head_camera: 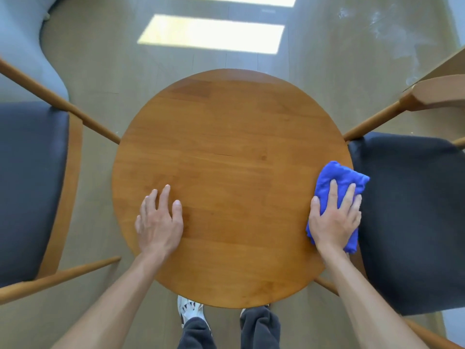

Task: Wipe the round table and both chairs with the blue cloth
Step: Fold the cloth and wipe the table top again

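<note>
Seen from above, the left hand (158, 222) lay flat, fingers spread, on the round wooden desk (226, 147), while the right hand (334, 220) pressed the blue cloth (334, 172) under straight fingers at the desk's right edge, beside the right chair (415, 222).

I see a smooth, satin-sheen wooden round table (231, 157). At three o'clock lies a soft, fuzzy blue cloth (337, 175). Chair seats (30, 172) look matt, dark, leather-like.

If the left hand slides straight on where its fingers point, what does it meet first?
Nothing, it seems: ahead of the left hand lies only bare top of the round table, up to its far rim.
</note>
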A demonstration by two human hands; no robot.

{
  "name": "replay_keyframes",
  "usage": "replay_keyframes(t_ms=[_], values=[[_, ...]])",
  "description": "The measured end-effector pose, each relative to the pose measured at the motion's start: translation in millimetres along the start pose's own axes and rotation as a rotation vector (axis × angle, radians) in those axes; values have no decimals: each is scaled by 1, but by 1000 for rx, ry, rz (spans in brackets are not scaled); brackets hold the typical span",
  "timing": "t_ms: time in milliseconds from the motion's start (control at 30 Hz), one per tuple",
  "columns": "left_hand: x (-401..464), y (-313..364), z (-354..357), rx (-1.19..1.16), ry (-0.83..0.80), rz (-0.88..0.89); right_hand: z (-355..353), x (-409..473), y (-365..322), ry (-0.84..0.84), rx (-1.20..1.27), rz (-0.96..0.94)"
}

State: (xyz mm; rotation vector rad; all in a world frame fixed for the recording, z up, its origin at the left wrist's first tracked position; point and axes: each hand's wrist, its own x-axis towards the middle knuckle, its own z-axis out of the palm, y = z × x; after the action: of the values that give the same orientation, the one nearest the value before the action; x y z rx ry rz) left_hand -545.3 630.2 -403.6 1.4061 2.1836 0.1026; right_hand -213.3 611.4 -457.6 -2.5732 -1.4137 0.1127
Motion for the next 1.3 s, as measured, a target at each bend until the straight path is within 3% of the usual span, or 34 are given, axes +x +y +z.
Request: replay_keyframes(t_ms=[200,400,500,667,833,1000,1133,1200,1300], values=[[5,-11,-12,-156,-7,15,31,-53,-147,-87,21,-335],[20,-52,-44,-338,191,-74,51,-157,-263,-210,191,-652],[21,-78,-54,-363,196,-177,54,-194,-283,-258,236,-813],[9,-95,-57,-349,163,-311,49,-198,-253,-290,261,-1000],[0,-45,-44,-425,-42,-191,30,-166,-188,-285,220,-904],[-9,17,-17,-380,-338,-82,-1,-138,-120,-443,201,-794],[-24,43,-15,-402,-376,52,-38,-107,-96,-655,427,-622],[-33,52,-22,-395,-378,151,-60,-85,-95,-661,570,-504],[-51,72,-42,-327,-375,344,-90,-54,-101,-652,546,-582]])
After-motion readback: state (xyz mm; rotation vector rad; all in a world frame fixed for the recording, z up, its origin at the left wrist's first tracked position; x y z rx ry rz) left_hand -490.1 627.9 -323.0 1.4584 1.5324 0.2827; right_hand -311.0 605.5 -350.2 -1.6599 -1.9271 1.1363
